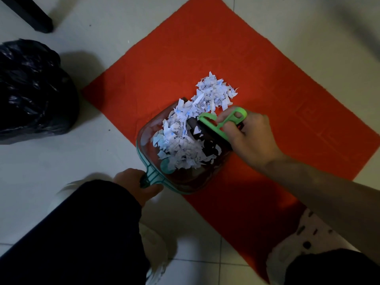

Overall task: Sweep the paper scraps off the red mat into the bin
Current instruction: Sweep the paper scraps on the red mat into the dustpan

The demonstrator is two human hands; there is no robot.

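Red mat point(257, 64) lies bare beyond paper scraps point(213, 93).

A dark furniture leg point(40, 22) stands on the pale tiled floor point(61, 153).

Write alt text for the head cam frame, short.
A person crouches over a red mat on a tiled floor, the right hand pushing a green brush that sweeps white paper scraps into a teal-rimmed dustpan held by the left hand. Some scraps still lie on the mat beyond the pan; a black bin bag sits at left.
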